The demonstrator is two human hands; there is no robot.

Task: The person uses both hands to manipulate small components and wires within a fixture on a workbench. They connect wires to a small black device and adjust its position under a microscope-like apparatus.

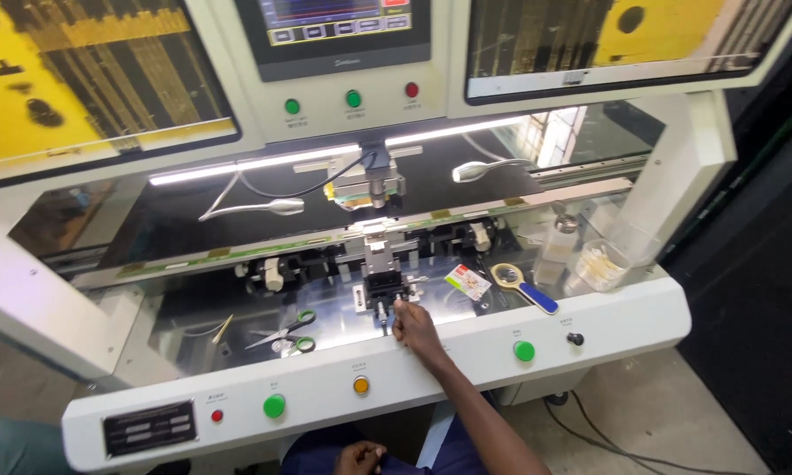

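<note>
My right hand reaches up onto the machine's glass work deck, its fingertips pinched on a small knob at the front of the black and silver adjustment stage. My left hand rests low near my lap at the bottom edge of the view, fingers curled with nothing in them. Above the stage a bonding head hangs under the light bar. A long thin panel strip runs across the deck behind the stage.
Green-handled scissors lie left of the stage. A small card, a blue-handled magnifier, a bottle and a cup of swabs stand right. Coloured buttons line the white front panel. Screens hang above.
</note>
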